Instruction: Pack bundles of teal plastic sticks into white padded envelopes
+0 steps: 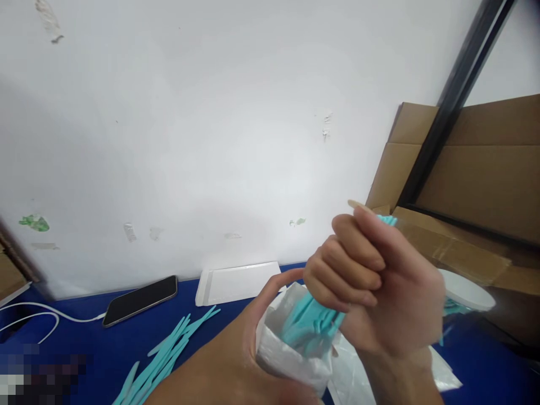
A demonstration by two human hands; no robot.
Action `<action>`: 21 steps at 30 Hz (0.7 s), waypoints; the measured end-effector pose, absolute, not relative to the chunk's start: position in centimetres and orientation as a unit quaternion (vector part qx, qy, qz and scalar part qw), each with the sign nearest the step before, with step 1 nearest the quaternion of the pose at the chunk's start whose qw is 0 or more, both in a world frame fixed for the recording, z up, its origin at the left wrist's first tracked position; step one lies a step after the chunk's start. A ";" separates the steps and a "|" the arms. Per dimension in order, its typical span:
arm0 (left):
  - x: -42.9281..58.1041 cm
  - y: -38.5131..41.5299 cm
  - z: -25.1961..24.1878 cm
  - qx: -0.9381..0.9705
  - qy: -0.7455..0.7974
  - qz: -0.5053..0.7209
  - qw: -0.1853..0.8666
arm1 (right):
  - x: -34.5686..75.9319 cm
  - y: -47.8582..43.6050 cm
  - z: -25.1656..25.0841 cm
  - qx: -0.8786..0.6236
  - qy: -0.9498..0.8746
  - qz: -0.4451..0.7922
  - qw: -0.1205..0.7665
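Observation:
My right hand (371,281) is closed in a fist round a bundle of teal plastic sticks (310,326), whose lower ends reach into the mouth of a white plastic bag (282,351). My left hand (244,343) grips the bag's rim from the left, with one finger curled over the top edge. More teal sticks (169,351) lie loose on the blue tabletop (105,349) to the left of my hands.
A dark phone (141,300) on a white cable (42,315) lies by the white wall. A white flat tray (238,283) leans at the table's back edge. Cardboard boxes (481,180) and a black bar (455,95) stand at the right, with a white lid (466,292) below.

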State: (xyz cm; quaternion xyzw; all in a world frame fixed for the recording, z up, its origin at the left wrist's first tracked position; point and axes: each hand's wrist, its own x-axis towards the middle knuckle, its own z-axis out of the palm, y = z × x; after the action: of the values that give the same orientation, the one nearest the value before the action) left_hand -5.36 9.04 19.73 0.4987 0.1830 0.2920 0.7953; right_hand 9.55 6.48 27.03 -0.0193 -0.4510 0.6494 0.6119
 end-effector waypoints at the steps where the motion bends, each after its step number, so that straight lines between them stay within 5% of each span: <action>1: -5.9 9.2 20.1 0.534 0.183 0.271 0.779 | 9.5 6.4 27.1 -0.022 -0.437 0.654 0.616; 10: -6.9 9.5 21.7 0.600 0.135 0.236 0.752 | 8.8 6.0 27.3 -0.119 -0.472 0.607 0.629; 21: -7.4 9.1 22.6 0.625 0.164 0.256 0.719 | 10.4 6.3 26.5 -0.413 -0.663 0.442 0.440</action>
State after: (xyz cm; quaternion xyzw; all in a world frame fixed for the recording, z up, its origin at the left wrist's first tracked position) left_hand -7.43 9.07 22.58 0.6249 0.1640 0.2565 0.7189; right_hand 10.39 6.35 26.48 -0.4128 -0.6634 0.4425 0.4401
